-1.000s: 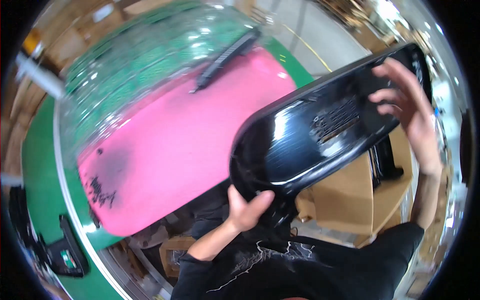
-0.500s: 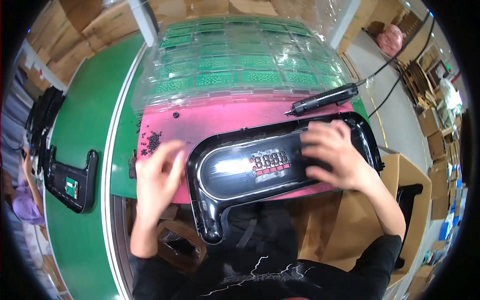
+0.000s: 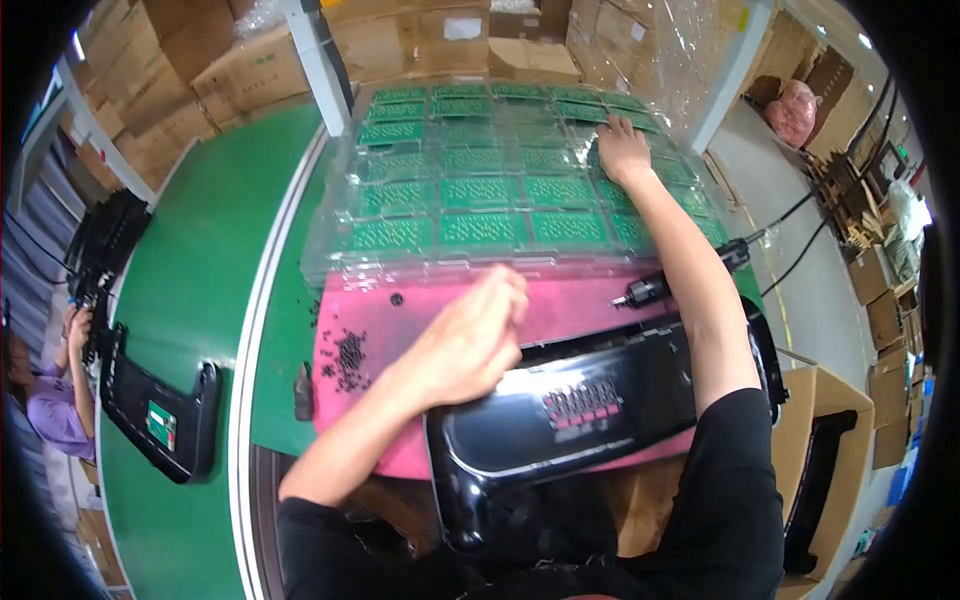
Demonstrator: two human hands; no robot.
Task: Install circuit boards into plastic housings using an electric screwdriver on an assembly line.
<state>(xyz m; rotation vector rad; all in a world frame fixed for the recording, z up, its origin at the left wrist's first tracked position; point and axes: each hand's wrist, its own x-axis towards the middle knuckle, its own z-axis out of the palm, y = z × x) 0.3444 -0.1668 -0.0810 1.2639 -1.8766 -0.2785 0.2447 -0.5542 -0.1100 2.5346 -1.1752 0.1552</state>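
Observation:
My right hand [image 3: 622,150] reaches to the far right part of a clear plastic tray [image 3: 430,272]. Its fingers are stretched out over the green circuit boards [image 3: 565,190] that fill the tray's pockets; whether they grip one cannot be made out. My left hand [image 3: 468,345] hovers at the left end of a glossy black plastic housing [image 3: 520,425], fingers curled together and slightly blurred; anything inside them is hidden. A row of digit-shaped openings [image 3: 585,402] sits in the housing. Partly behind my right forearm, a black electric screwdriver [image 3: 645,292] lies on the pink mat [image 3: 560,300].
Small black screws [image 3: 348,360] lie heaped on the mat's left. Another black housing with a green board [image 3: 160,425] rests on the green surface [image 3: 190,270] to the left, near another person [image 3: 60,400]. An open cardboard box [image 3: 835,395] at right holds a black part.
My right hand has gone from above the housing forward to the boards. My left hand has moved right to the housing and its fingers have curled. The view has shifted.

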